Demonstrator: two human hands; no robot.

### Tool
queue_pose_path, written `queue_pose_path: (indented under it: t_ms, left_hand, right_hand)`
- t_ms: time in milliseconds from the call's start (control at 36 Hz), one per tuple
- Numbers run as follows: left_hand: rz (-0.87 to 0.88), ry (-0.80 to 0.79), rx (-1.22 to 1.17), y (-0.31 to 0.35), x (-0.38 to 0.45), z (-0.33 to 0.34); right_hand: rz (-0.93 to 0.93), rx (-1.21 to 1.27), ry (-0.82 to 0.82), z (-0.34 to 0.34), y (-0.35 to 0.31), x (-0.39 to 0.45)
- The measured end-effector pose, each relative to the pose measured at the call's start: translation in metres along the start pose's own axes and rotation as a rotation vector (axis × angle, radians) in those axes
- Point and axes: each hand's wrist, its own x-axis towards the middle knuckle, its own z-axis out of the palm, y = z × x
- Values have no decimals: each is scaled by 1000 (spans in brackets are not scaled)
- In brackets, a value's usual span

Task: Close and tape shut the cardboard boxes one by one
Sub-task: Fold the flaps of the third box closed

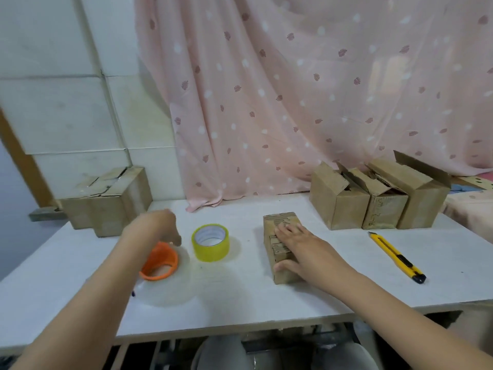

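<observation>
A small cardboard box [282, 276] lies on the white table [333, 276] right of centre. My right hand [301, 244] presses flat on its closed top, fingers spread and thumb against the near side. My left hand [160, 225], blurred, reaches down and grips the far rim of a clear tape roll with an orange core [160, 263], which is tilted up toward me. A yellow tape roll [210, 243] stands between the two hands. Three cardboard boxes with open flaps [378, 198] stand in a row at the back right.
A yellow utility knife [396, 256] lies right of the small box. A taped cardboard box [106, 201] sits at the back left corner. A pink patterned curtain [293, 89] hangs behind the table. The table's front edge is close to me.
</observation>
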Motion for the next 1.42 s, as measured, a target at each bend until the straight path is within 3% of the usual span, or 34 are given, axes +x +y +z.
queue_pose_path:
  t_ms: [83,222,417,556,722,806,972,1111,1250,1361,1417]
  left_hand:
    - [-24,-115,33,-14,-21,-2]
    - [-204,-278,-287,-40,-7,39]
    - [-164,-121,-465,-48,2,56]
    - [-59,162,-508,-53,-4,36]
    - [32,418,-866,-37,-23,5]
    - [116,455,-961,-15,-38,-11]
    - [340,439,-853,28,-49,-22]
    - [419,404,-908,54,-47,-23]
    - [511,393,-1019,71,-40,-17]
    - [556,394,-997,77,-37,-16]
    - [573,397,-989,79,-35,-17]
  right_hand:
    - [-10,-27,38,0,-11,3]
    - [27,-26,12,1,-23,5]
    - [46,-25,-21,-5,-24,-2]
    - [36,-32,-44,-15,-26,-6]
    - [71,-10,-26,-16,-21,-10]
    - [65,-8,-22,-18,-17,-10]
    - [72,-164,-40,-31,-12,-18]
    - [60,-131,-63,-32,-2,-24]
    - [83,77,92,-46,6,-24]
    - [92,236,364,-64,13,-16]
    - [151,461,499,-76,12,-10]
